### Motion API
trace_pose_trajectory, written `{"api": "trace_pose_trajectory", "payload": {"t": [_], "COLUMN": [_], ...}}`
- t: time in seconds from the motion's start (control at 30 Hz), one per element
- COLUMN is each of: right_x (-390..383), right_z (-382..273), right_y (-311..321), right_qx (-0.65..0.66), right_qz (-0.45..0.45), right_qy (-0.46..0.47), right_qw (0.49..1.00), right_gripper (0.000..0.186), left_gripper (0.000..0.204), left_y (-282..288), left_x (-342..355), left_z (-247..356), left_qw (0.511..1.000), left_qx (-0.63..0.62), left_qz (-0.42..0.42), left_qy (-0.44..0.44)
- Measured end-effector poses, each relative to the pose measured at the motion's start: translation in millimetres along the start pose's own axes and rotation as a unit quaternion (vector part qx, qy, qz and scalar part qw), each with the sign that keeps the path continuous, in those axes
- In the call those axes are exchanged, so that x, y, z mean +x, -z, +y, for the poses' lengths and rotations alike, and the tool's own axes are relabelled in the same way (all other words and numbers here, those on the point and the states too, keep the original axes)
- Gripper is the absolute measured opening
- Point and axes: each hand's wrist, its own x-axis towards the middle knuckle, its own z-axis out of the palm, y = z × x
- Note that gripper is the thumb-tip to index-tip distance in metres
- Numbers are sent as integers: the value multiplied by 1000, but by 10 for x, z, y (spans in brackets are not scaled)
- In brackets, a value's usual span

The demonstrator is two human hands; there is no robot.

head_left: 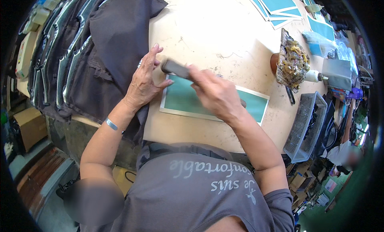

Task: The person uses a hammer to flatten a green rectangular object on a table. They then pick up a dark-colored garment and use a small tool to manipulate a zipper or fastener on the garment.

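Observation:
A teal rectangular sheet [182, 97] with a pale border lies on the table in front of me. My right hand [216, 92] is closed around a dark grey, elongated tool [177, 69], smeared by motion, and its kind cannot be made out. The tool's blunt end is above the sheet's far left corner. Beside that corner, my left hand [146, 81] holds nothing. Its fingers are spread, and the thumb reaches over the sheet's edge. Dark brown fabric [116, 36] hangs over the table's left side, just past my left hand.
Folded dark pieces with pale edges [64, 60] cover the left. More teal sheets [276, 2] lie far right. Nearer are a brown pot [274, 63] beside a crusted, lumpy mass [294, 60], a white squeeze bottle [312, 75], a metal box [337, 73] and a grey mesh basket [298, 130].

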Motion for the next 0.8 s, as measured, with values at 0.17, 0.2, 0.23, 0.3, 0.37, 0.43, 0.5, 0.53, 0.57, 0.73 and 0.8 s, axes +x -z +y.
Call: {"api": "trace_pose_trajectory", "payload": {"t": [0.17,0.2,0.23,0.3,0.37,0.43,0.5,0.53,0.57,0.73,0.8], "right_x": [68,31,-20,-100,-112,-413,-727,-772,-834,-1771,-1850], "right_z": [-32,-35,-27,20,102,446,736,704,657,956,827], "right_y": [-5,-27,-49,-1,232,285,436,696,940,873,831], "right_qx": [-36,-19,-1,-2,32,64,83,187,290,88,19], "right_qz": [-20,3,27,-52,-111,-11,75,4,-66,34,57], "right_qy": [-16,-17,-19,-62,-123,-142,-151,-333,-492,-444,-434], "right_qw": [999,1000,999,997,986,988,982,924,818,891,899], "right_gripper": [42,41,40,42,44,42,42,44,46,41,42], "left_gripper": [106,104,102,95,78,67,57,51,44,30,43], "left_y": [27,18,20,31,34,4,-158,-181,-179,223,674], "left_x": [-14,25,39,39,56,130,223,297,359,684,846], "left_z": [0,13,25,47,146,387,657,702,740,874,1101], "left_qw": [1000,1000,1000,999,991,964,960,951,936,833,815], "left_qx": [-3,-4,-5,36,114,194,210,204,200,-229,-382], "left_qz": [-3,-8,-15,-27,-65,-169,-170,-230,-288,-492,-412], "left_qy": [12,19,25,2,-29,-64,-71,-28,19,107,139]}}
